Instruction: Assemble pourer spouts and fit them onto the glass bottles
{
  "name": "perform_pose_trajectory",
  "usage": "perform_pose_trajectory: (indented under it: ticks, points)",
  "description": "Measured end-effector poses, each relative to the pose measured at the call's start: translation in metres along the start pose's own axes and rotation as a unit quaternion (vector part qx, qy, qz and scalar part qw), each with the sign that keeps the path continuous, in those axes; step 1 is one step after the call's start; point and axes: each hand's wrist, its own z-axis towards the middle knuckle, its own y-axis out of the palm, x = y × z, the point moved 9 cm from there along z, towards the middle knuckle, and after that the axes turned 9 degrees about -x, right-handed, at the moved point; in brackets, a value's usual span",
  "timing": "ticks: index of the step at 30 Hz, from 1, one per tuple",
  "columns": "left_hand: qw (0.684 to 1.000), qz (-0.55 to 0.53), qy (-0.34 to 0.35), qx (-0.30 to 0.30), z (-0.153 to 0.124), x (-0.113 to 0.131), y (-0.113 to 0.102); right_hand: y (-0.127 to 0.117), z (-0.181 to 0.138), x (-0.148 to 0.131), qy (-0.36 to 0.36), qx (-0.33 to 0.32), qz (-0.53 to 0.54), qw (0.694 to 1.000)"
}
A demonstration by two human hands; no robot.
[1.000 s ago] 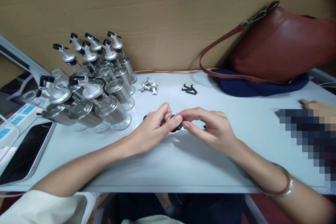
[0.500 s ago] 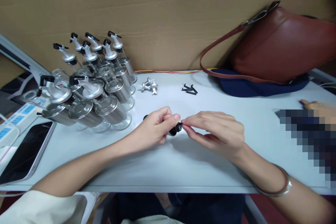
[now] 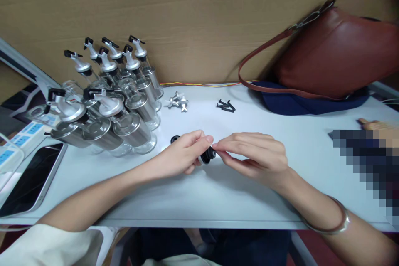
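Note:
My left hand (image 3: 187,153) is closed around a bottle pourer stopper (image 3: 206,156), whose black ribbed plug and a bit of silver rim stick out past the thumb. Thumb and fingertips of my right hand (image 3: 254,156) pinch together at the plug's tip; whatever they grip there is too small to make out. A round black part (image 3: 175,138) shows beyond my left hand, partly covered by it. Farther back on the table lie several silver spout pieces (image 3: 178,101) and, to their right, several small black levers (image 3: 226,105).
Several glass-and-steel bottles (image 3: 132,129), many with pourers, crowd the left side. A phone (image 3: 31,178) and a power strip (image 3: 18,145) lie left of them. A brown bag (image 3: 336,54) rests on a dark blue cap (image 3: 293,102). Another person's hand (image 3: 374,126) is at the right edge.
The stopper has turned slightly in my left hand, so more of its silver rim and plug shows. My right fingertips have shifted a little left against its tip.

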Motion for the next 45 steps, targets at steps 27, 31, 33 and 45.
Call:
perform_pose_trajectory:
  ticks: [27,31,33,45]
  points:
    - [0.98,-0.148,-0.076,-0.114,-0.003,-0.008,0.022,0.004,-0.002,-0.017,-0.067,-0.009,-0.128,0.989]
    - [0.965,-0.196,-0.095,-0.149,-0.002,-0.014,0.029,0.004,-0.003,-0.016,-0.058,-0.009,-0.138,0.989]
    - [0.962,-0.205,-0.094,-0.156,-0.002,-0.015,0.03,0.004,-0.003,-0.015,-0.05,-0.013,-0.126,0.991]
    - [0.956,-0.246,-0.082,-0.14,-0.001,-0.011,0.028,-0.004,0.0,-0.014,-0.034,0.004,-0.1,0.994]
